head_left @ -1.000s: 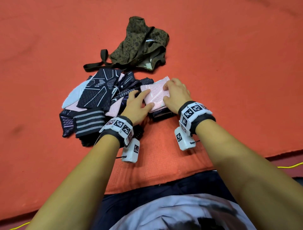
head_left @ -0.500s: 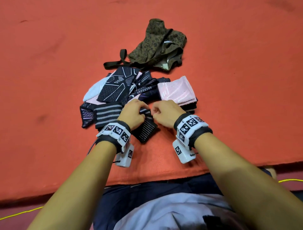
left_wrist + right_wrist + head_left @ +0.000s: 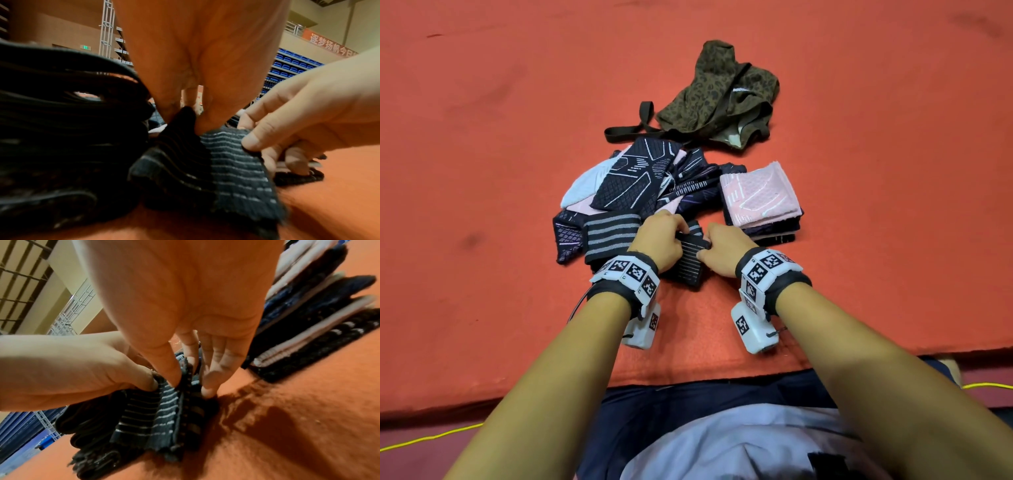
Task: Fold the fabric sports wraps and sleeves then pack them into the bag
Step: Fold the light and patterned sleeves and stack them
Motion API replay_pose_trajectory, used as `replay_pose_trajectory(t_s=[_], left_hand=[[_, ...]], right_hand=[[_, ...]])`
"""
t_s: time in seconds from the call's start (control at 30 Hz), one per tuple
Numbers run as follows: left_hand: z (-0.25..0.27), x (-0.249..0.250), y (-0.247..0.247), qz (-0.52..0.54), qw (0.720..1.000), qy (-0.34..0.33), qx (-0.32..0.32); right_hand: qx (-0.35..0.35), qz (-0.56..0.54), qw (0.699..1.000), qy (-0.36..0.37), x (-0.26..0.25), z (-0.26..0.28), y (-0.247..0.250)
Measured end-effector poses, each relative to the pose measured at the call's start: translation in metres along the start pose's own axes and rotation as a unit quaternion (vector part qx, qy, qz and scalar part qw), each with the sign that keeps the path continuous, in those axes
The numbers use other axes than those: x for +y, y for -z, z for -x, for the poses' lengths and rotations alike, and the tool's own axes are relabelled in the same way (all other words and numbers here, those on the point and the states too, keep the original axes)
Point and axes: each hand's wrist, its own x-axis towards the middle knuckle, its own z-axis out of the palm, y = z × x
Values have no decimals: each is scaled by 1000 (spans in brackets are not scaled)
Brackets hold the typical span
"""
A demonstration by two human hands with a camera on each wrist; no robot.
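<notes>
Pinching the dark striped wrap from both sides, my left hand and right hand each grasp an edge of it between thumb and fingers, low over the orange mat. The wrap sits at the near edge of the unfolded pile. Just right of it stands the folded stack, pink piece on top. The camouflage bag lies beyond the pile, seemingly open, though I can't see inside.
</notes>
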Motion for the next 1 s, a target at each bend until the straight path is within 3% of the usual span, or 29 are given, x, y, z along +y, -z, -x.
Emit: replay_pose_trajectory(t_s=[0.23,0.43,1.0], left_hand=[[-1,0,-2,8,1000,13,-14],[-5,-3,-6,0,999,9,-45],[-22,-3,3,-16,997,14,-73]], right_hand=[[28,0,1000,-7,-17,-16,-2],[-10,-39,995,-89,-12,-16,-10],[-25,-29,997,-61,-25,-40,8]])
